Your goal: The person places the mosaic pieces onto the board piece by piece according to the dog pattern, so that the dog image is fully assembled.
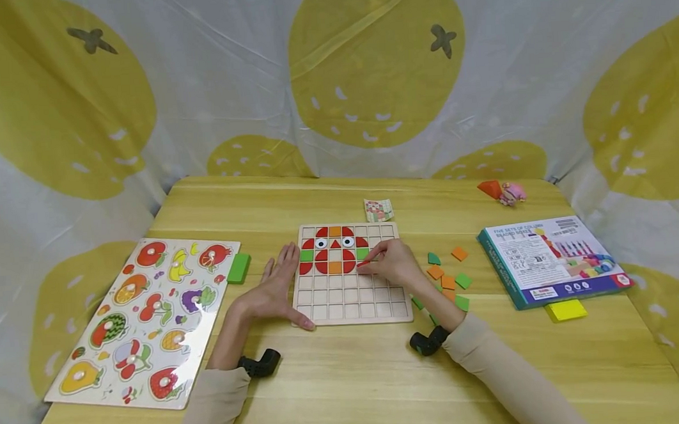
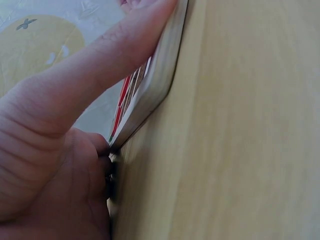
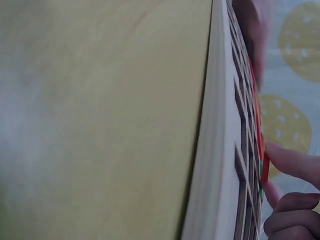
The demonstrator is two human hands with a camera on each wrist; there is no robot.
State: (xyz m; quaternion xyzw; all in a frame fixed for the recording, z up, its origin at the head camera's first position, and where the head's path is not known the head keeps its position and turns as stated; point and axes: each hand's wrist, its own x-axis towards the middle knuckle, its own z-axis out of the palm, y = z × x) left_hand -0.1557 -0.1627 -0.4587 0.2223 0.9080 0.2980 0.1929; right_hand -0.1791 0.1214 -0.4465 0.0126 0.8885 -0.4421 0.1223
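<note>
A wooden grid board (image 1: pixel 351 296) lies mid-table, its upper left squares filled with red, orange, green and eye-patterned tiles (image 1: pixel 334 254). Over the right side of that pattern, my right hand (image 1: pixel 395 262) pinches a small red tile (image 3: pixel 265 167) between thumb and finger. The tile is tilted close above the grid; its exact shape is partly hidden by the fingers. My left hand (image 1: pixel 274 293) rests along the board's left edge with fingers extended. Its thumb (image 2: pixel 107 65) lies against the front left corner of the board in the left wrist view.
Loose orange and green tiles (image 1: pixel 448 282) lie right of the board, partly under my right forearm. A small pattern card (image 1: pixel 378 210) sits behind it. Left are a fruit puzzle (image 1: pixel 144 325) and green block (image 1: pixel 239 268); right, a boxed bead set (image 1: pixel 552 258), yellow block (image 1: pixel 566 310) and pink figurine (image 1: pixel 513 194).
</note>
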